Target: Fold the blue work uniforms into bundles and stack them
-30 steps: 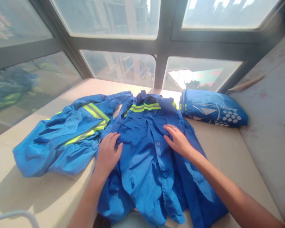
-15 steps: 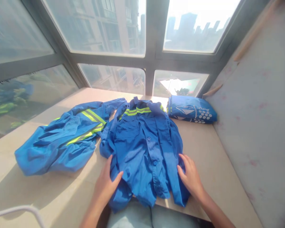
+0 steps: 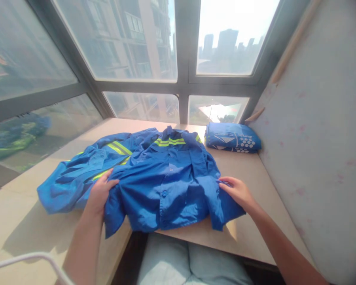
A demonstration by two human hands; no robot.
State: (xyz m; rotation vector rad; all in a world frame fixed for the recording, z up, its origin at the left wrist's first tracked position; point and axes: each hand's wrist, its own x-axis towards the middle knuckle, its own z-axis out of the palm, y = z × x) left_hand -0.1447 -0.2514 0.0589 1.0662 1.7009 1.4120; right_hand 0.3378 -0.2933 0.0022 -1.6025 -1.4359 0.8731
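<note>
A blue work shirt (image 3: 166,186) with yellow reflective stripes at the collar lies front-up on the beige window ledge (image 3: 249,233). My left hand (image 3: 99,193) grips its lower left edge, fingers closed on the cloth. My right hand (image 3: 239,192) pinches its lower right edge. Between the two hands the hem is lifted and stretched wide. A second blue garment (image 3: 77,174) with reflective stripes lies crumpled to the left, partly under the shirt.
A folded blue garment (image 3: 233,137) with white print sits at the back right by the window. A padded wall panel (image 3: 320,150) bounds the ledge on the right. Large windows (image 3: 130,43) stand behind. Pale trousers (image 3: 180,265) show below the ledge edge.
Both hands slid down from the shirt's chest to its lower edges, took hold and lifted the hem, spreading it sideways. The view tilted up and back.
</note>
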